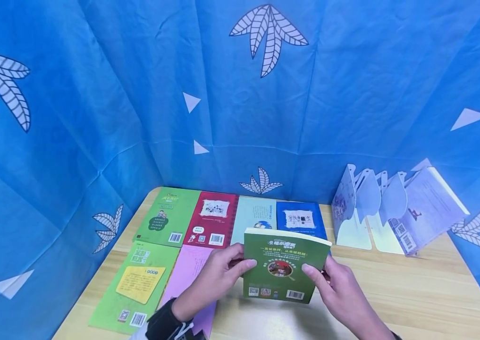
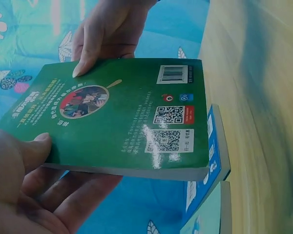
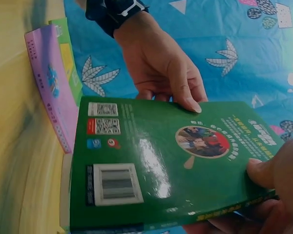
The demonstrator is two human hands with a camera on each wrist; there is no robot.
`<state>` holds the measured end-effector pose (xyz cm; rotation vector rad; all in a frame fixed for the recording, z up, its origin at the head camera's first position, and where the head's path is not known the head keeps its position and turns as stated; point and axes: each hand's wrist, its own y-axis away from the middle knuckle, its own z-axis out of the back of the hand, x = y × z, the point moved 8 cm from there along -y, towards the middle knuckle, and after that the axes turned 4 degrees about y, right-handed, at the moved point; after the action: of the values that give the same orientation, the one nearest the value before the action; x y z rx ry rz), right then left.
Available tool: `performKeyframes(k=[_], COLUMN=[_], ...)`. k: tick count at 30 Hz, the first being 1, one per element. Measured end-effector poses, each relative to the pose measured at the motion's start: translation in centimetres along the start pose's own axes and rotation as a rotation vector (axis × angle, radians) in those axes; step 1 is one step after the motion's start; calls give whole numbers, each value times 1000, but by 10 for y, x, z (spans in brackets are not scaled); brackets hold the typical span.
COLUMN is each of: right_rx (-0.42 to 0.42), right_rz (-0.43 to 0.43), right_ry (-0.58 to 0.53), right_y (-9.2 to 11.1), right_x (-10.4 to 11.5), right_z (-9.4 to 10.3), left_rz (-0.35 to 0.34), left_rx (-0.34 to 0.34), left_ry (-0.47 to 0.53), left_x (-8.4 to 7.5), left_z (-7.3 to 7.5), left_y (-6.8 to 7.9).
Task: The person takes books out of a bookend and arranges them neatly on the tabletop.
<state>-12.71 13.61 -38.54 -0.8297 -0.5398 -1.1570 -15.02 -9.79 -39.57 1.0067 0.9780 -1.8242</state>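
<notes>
A dark green book (image 1: 287, 269) is held up over the table, tilted, its back cover with barcode and round picture toward me. My left hand (image 1: 223, 276) grips its left edge, thumb on the cover and fingers behind. On the opposite edge my right hand (image 1: 339, 288) holds it the same way. In the left wrist view the book (image 2: 127, 117) shows its barcode and codes, with the left hand (image 2: 39, 175) at the near edge. The right wrist view shows the right thumb and fingers (image 3: 276, 180) pinching the book (image 3: 156, 146).
Books lie in two rows at left: a green book (image 1: 169, 212), red book (image 1: 212, 219), pale teal book (image 1: 254, 217), blue book (image 1: 301, 219), lime book (image 1: 131, 288) and pink book (image 1: 189, 267). At right, a white bookstand (image 1: 367, 198) has a purple book (image 1: 428, 208) leaning in it.
</notes>
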Motion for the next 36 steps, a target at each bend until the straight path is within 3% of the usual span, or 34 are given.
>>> performKeyframes(k=[5,9,15,23,28,36], right_rx=[9,-31,-117,-224,-301,-374], right_rz=[-75,-53,20,-3,-72,-343], right_ry=[43,75,122,149,209,225], right_y=[0,-1,1,2,4,9], right_x=[-4,-5,-8,-24,-38,-83], right_z=[3,11,28,67,94,138], left_rz=[112,189,254,342,379,420], left_rx=[27,40,63,79,97,129], left_ry=[100,138,213,244,253,255], left_x=[13,26,40,59,68,81], left_z=[1,3,4,6,5,5], left_y=[2,4,8,16,19,24])
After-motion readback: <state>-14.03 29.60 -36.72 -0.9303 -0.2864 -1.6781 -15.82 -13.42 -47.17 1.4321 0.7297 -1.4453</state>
